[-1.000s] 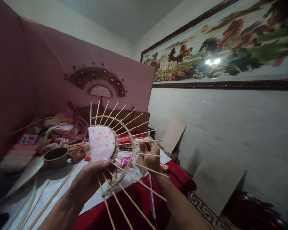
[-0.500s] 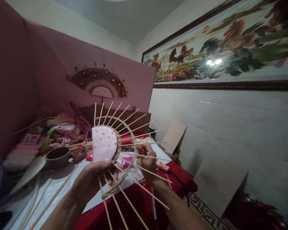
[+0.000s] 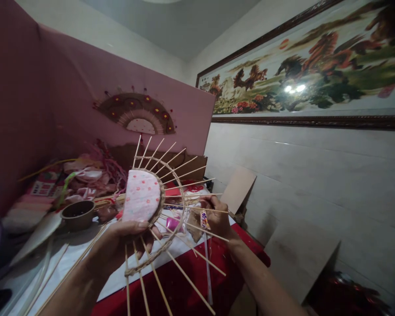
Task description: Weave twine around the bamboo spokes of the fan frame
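Note:
My left hand (image 3: 128, 245) grips a fan frame by its lower part, thumb on the face of a half-round panel (image 3: 142, 195) covered in pale pink cloth with small red flowers. Thin bamboo sticks (image 3: 186, 262) spread outward from the panel. A braided twine band (image 3: 180, 182) crosses them in an arc and ends near the lower sticks. At the right side, among the outer stick ends, is my right hand (image 3: 219, 217). Its fingers are closed in a pinch; what lies between them is too small to make out.
Behind the frame, a finished fan (image 3: 140, 115) hangs on a pink board (image 3: 184, 105). A brown bowl (image 3: 78, 216), a heap of ribbons and cloth (image 3: 88, 175) and loose sticks lie to the left. On the table are a magenta item (image 3: 173, 224) and a clear rod (image 3: 208, 272).
My right hand has moved right, from beside the twine band out toward the stick ends. The fan frame has tilted and shifted slightly left in my left hand.

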Demonstrator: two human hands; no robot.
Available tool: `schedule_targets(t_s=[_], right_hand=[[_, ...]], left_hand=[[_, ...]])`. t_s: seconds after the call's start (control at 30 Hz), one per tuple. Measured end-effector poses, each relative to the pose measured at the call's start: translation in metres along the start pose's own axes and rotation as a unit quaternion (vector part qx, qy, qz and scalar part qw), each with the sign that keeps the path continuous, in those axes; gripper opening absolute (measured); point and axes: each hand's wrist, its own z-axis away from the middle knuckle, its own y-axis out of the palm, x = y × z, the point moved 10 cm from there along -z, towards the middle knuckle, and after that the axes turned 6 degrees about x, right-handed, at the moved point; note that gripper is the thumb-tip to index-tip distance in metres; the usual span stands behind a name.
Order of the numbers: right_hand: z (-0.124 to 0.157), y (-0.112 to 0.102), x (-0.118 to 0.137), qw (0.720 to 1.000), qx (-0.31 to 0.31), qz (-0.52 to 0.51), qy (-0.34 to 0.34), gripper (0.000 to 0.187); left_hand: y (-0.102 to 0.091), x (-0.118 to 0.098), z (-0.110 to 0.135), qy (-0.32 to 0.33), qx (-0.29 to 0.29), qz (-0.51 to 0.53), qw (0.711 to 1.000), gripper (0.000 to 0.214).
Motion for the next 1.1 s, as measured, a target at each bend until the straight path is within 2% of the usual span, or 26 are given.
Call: schedule_targets(t_s=[0.13, 0.27, 0.43, 0.57, 0.77, 0.93, 1.1], right_hand=[[0.004, -0.019, -0.006, 1.0, -0.023, 0.017, -0.003, 0.009], [0.011, -0.031, -0.005, 0.996, -0.027, 0.087, -0.01, 0.009], [0.016, -0.037, 0.005, 0.985, -0.03, 0.164, -0.047, 0.006], [0.009, -0.03, 0.016, 0.978, 0.008, 0.194, -0.075, 0.008], [-0.005, -0.013, 0.025, 0.964, 0.091, 0.235, -0.083, 0.014], [-0.012, 0.002, 0.038, 0.939, 0.122, 0.297, -0.123, 0.019], [-0.02, 0.012, 0.049, 0.924, 0.122, 0.335, -0.141, 0.023]], left_hand=[[-0.003, -0.006, 0.003, 0.007, 0.008, -0.009, 1.0, 0.023], [-0.006, -0.011, 0.003, 0.014, -0.009, -0.014, 1.0, 0.021], [-0.007, -0.01, 0.001, 0.008, -0.028, -0.035, 0.999, 0.021], [-0.006, -0.009, 0.001, 0.001, -0.029, -0.064, 0.998, 0.021], [0.0, -0.003, -0.002, -0.023, 0.005, -0.107, 0.994, 0.026], [0.006, 0.0, -0.005, -0.006, 0.018, -0.095, 0.995, 0.018], [0.006, 0.007, -0.004, -0.026, 0.022, -0.095, 0.995, 0.017]])
